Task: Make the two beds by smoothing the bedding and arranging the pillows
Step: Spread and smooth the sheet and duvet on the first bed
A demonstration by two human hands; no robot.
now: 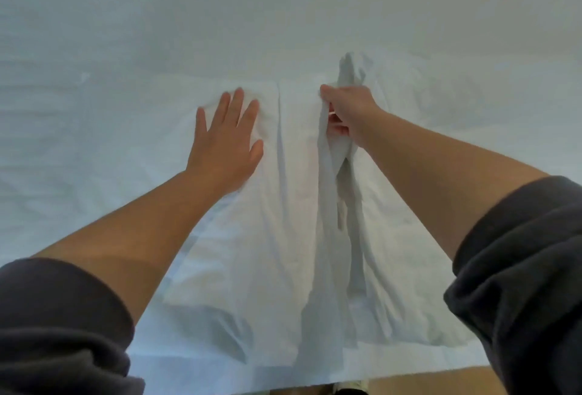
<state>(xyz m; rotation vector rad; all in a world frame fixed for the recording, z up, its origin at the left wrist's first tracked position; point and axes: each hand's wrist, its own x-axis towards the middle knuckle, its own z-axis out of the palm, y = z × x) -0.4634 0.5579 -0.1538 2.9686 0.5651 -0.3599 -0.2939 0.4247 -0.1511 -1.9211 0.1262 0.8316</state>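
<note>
A white pillow in its pillowcase lies lengthwise on the white bed sheet, reaching from the near edge towards the middle. My left hand rests flat on the pillow's far left part, fingers straight and spread. My right hand grips a bunched ridge of the pillowcase fabric, lifted off the pillow's right side. A tuft of that fabric sticks up beyond the fist. Dark rolled-up sleeves cover both upper forearms.
The sheet fills nearly the whole view and shows faint creases at the left and right. The bed's near edge runs along the bottom, with a strip of floor and a shoe below it.
</note>
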